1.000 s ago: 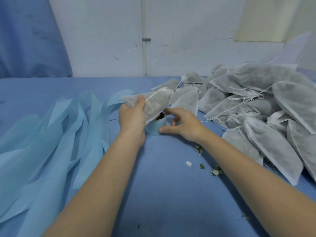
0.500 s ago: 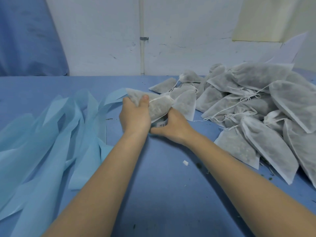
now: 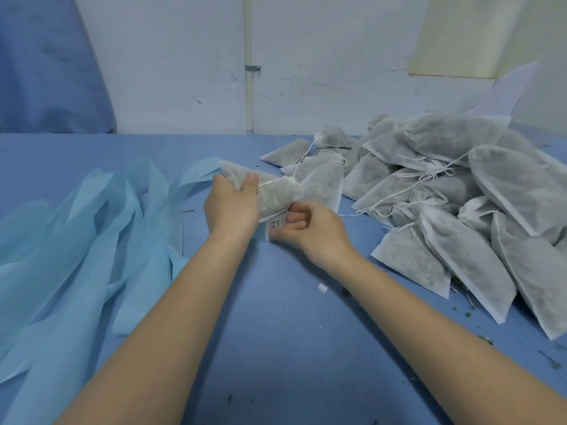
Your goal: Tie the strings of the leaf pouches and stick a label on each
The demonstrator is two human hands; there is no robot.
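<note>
Fingers [image 3: 294,216] of right hand [image 3: 310,231] pinch label [image 3: 274,227], print seemingly illegible.

Desk [image 3: 276,348] plain mid blue, dotted with dark green crumbs. Pouches [image 3: 454,191] right of held pouch [image 3: 273,197]: translucent white, grey-green contents, white strings. Label [image 3: 275,226] below it white with black print. Strips [image 3: 92,240] to its left pale sky blue. Wall [image 3: 322,72] behind off-white, scuffed.
</note>
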